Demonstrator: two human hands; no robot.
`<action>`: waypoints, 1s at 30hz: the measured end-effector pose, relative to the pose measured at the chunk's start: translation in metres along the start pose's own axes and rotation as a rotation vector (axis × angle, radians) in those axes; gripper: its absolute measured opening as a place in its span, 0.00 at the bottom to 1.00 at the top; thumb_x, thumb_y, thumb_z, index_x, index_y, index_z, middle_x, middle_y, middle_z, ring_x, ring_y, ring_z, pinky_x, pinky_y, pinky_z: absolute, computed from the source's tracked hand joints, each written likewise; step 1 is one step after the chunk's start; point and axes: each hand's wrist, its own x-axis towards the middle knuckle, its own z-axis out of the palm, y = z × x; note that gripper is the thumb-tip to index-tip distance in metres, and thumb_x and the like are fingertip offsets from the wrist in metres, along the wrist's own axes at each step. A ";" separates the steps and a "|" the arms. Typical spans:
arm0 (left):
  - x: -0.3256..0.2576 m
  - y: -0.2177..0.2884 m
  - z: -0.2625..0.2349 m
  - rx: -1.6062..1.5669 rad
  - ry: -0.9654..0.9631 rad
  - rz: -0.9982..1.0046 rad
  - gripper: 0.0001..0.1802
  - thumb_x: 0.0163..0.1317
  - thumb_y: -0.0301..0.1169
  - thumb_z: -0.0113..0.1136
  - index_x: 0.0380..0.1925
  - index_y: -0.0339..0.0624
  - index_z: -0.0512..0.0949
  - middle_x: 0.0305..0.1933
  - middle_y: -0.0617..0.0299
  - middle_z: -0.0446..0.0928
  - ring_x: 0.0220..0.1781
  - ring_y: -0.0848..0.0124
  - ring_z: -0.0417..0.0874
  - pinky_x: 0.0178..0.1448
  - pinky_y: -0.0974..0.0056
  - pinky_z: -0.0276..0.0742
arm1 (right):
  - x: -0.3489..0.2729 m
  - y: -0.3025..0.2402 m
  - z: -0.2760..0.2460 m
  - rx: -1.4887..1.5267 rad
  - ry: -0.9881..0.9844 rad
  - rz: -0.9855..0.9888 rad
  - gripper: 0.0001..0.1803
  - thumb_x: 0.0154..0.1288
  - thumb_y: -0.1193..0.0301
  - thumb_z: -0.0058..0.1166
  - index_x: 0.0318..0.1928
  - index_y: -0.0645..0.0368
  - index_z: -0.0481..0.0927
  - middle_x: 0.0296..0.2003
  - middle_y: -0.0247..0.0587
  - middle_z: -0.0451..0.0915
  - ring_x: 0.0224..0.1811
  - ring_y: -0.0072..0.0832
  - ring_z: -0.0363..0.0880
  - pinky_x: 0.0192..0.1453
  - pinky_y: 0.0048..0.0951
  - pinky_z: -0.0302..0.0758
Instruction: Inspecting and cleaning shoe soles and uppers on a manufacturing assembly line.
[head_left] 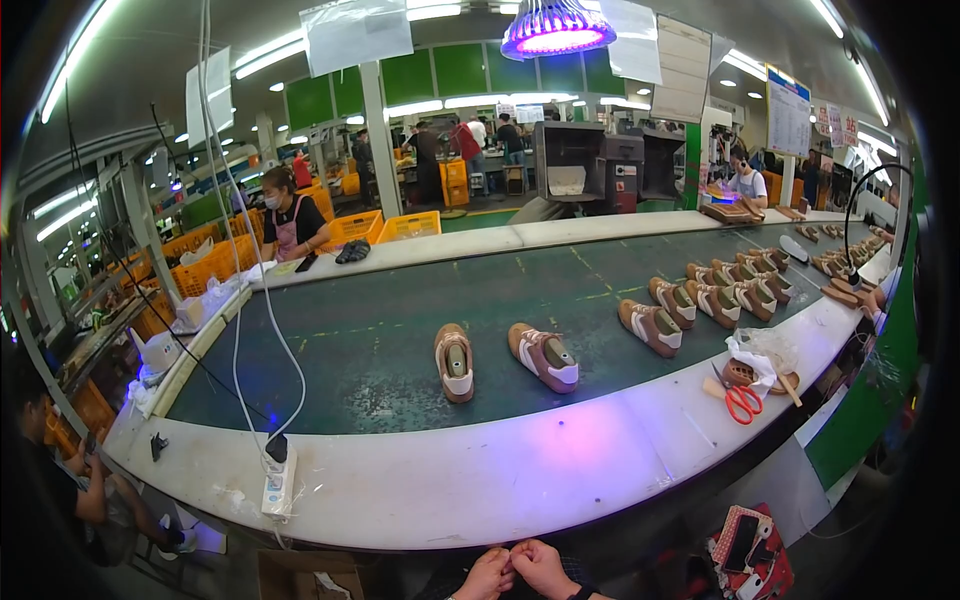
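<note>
Two hands, my left hand and right hand, meet below the white ledge, fingers pinched together; whether they hold anything, I cannot tell. Keep them steady. Beyond, two brown shoes ride the conveyor belt.

A single head-worn fisheye view looks forward and down across a white bench and the dark green conveyor belt behind it. The bench edge lies close below; the hall beyond stands far off. Straight edges bow toward the rim, and both hands sit at the bottom edge.
</note>
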 end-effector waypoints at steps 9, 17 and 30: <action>0.002 -0.003 0.004 0.024 0.002 0.010 0.07 0.67 0.37 0.47 0.29 0.53 0.68 0.17 0.73 0.59 0.12 0.81 0.56 0.14 0.76 0.50 | 0.000 0.000 -0.009 -0.004 -0.014 0.001 0.04 0.61 0.77 0.50 0.35 0.66 0.75 0.27 0.36 0.78 0.26 0.18 0.74 0.29 0.18 0.71; 0.000 0.003 0.004 -0.026 -0.061 -0.029 0.07 0.67 0.36 0.48 0.30 0.51 0.68 0.16 0.73 0.60 0.12 0.81 0.56 0.14 0.76 0.51 | 0.001 -0.011 -0.023 0.082 -0.133 0.069 0.05 0.62 0.75 0.51 0.36 0.65 0.75 0.29 0.29 0.76 0.29 0.11 0.71 0.33 0.13 0.68; -0.003 0.008 0.007 -0.019 -0.168 -0.141 0.06 0.68 0.34 0.48 0.30 0.52 0.67 0.15 0.74 0.57 0.11 0.82 0.53 0.14 0.77 0.48 | -0.001 -0.040 -0.035 0.084 -0.289 0.138 0.04 0.63 0.73 0.52 0.34 0.60 0.74 0.18 0.17 0.64 0.19 0.06 0.57 0.21 0.13 0.53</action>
